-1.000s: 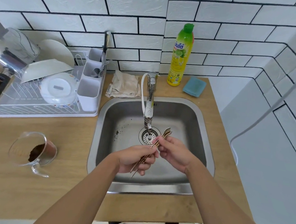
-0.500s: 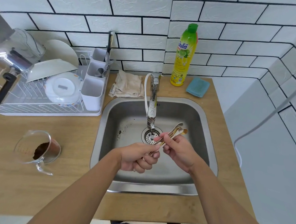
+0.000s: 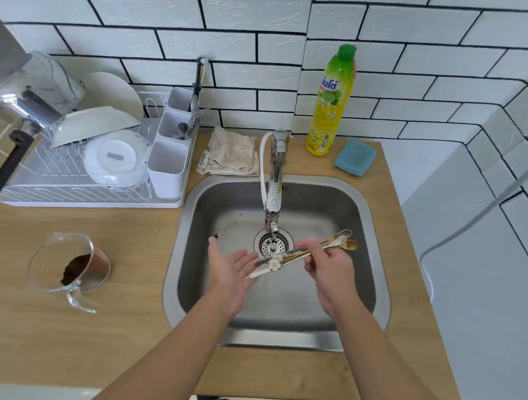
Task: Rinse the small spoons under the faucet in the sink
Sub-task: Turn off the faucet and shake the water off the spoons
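I see my right hand (image 3: 329, 267) pinching a bundle of thin gold spoons (image 3: 312, 251), flower-tipped handles, over the sink (image 3: 374, 237) by the drain. Bowls point up-right, handles down-left toward my spread, empty left hand (image 3: 232, 264).

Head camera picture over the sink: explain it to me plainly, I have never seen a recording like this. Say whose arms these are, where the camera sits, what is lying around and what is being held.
There is no machine here. A person wears a wide-angle camera on the head, looking forward and down, so the two bare arms are their own.

The right hand pinches a bundle of small spoons over the steel sink, bowls pointing right, handle ends towards the left hand, which is open, palm up, beneath them. The faucet stands at the back of the sink; whether water runs cannot be told.

On the wooden counter: a dish rack with plates and cutlery, a folded cloth, a yellow soap bottle, a blue sponge, and a glass measuring jug holding brown powder.
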The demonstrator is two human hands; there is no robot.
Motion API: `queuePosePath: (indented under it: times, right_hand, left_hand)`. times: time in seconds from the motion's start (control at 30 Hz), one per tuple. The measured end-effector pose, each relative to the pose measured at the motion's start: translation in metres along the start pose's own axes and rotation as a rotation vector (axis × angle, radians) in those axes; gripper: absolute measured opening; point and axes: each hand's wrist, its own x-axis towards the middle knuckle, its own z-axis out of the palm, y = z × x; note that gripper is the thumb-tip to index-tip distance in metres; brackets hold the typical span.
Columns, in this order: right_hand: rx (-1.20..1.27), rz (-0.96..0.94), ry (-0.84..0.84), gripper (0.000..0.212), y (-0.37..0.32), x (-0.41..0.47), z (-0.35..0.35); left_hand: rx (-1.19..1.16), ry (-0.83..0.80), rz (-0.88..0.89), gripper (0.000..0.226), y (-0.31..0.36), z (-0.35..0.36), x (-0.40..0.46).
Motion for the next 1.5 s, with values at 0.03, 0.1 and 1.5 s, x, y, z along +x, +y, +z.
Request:
queuePosePath:
  times: [0.03,0.1,1.5]
  right_hand:
    - [-0.019,-0.007,-0.012,0.03,0.005,-0.004,0.008]
    - [-0.049,-0.002,-0.027,0.031,0.011,-0.011,0.019]
    - [-0.491,-0.337,-0.312,0.022,-0.089,0.094,0.269]
  left_hand:
    - [0.006,0.004,0.01,0.093,-0.003,0.009,-0.001]
    - [0.056,0.05,0.046,0.091,-0.005,0.021,-0.005]
    - [0.59,0.407,0.915,0.081,0.234,-0.013,0.012]
